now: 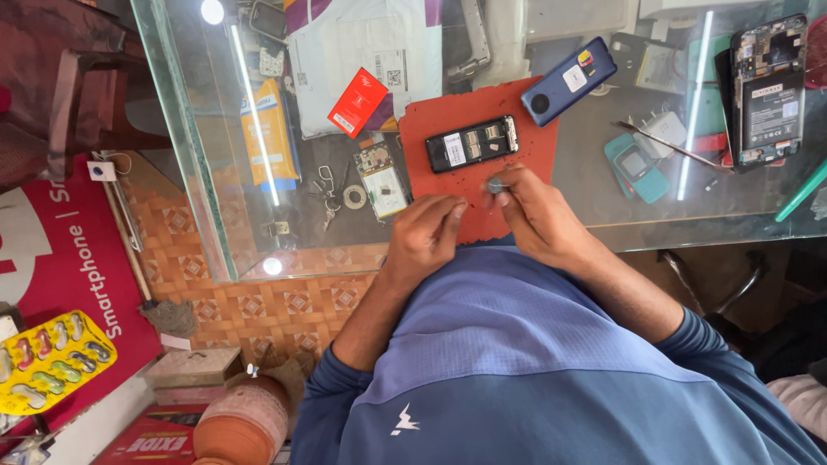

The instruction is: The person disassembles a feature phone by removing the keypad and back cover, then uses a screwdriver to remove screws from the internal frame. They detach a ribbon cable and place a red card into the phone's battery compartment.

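A small black phone point(472, 143) with its back cover off lies on a red work mat point(431, 116) on the glass counter. My right hand point(534, 215) rests on the mat just below the phone and pinches a small round grey part point(495, 184) between its fingertips. My left hand point(424, 234) sits beside it on the mat's near edge, fingers curled down, with nothing visible in it. The two hands are close together, almost touching.
A blue phone point(568, 80) overlaps the mat's far right corner. A circuit board point(382, 179), keys point(327, 194) and a tape ring point(354, 197) lie to the left. A teal phone point(636, 166), a thin tool point(668, 145) and an opened smartphone point(768, 90) lie to the right.
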